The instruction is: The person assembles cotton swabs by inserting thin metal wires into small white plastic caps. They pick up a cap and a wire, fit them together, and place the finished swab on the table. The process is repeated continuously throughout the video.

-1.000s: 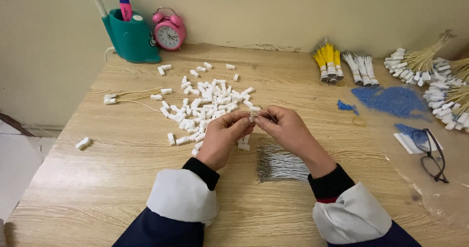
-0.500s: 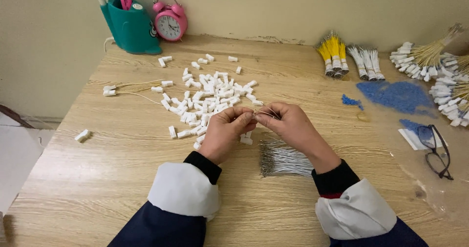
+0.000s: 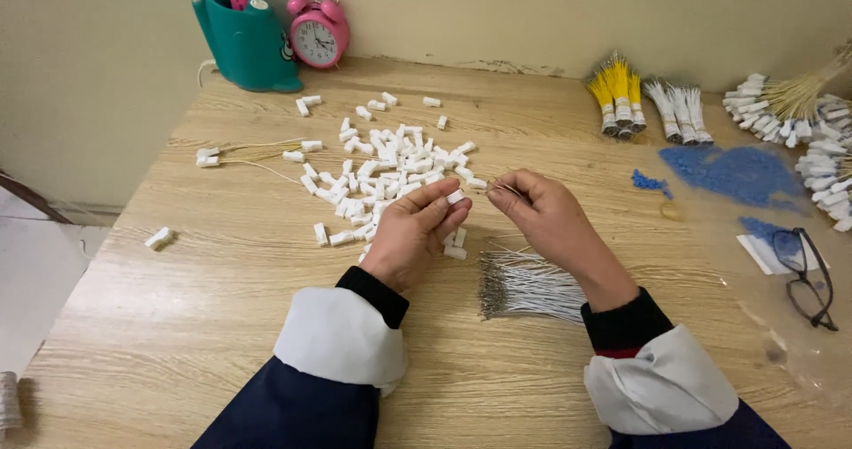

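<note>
My left hand [image 3: 410,236] pinches a small white plastic connector [image 3: 454,197] between thumb and fingertips, just at the near edge of a loose pile of white connectors [image 3: 382,176] on the wooden table [image 3: 222,280]. A few centimetres to its right, my right hand [image 3: 543,216] pinches a thin wire [image 3: 499,186] whose tip points toward the connector. A bundle of thin grey-white wires [image 3: 525,287] lies on the table under my right wrist.
A teal pen holder [image 3: 244,45] and a pink alarm clock [image 3: 317,30] stand at the back left by the wall. Yellow wire bundles [image 3: 614,94], white wire bundles [image 3: 676,112] and finished wired connectors [image 3: 790,103] lie at the back right. Blue granules [image 3: 732,172] and glasses [image 3: 803,276] lie right.
My hands have drawn slightly apart: the right hand with the wire now sits a little clear of the connector in my left fingers.
</note>
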